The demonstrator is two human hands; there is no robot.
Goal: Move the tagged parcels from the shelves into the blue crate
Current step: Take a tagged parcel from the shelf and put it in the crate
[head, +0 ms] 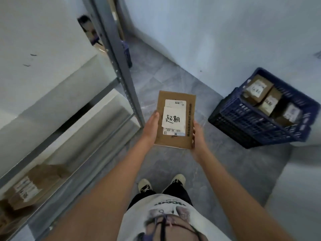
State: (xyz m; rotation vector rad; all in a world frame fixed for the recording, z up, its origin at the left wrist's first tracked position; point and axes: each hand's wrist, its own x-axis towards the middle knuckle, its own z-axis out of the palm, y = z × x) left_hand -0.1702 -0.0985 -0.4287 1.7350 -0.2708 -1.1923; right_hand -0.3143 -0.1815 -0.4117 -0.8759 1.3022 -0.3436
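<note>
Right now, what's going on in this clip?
A person standing beside metal shelves holds a flat cardboard parcel with a handwritten tag, the left hand and right hand gripping its edges. The blue crate sits on the floor to their right, with several parcels already inside. Another box remains on a lower shelf.

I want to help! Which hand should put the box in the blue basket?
Probably the right hand: the blue crate sits on that side. Both it and the left hand hold the parcel.
</note>
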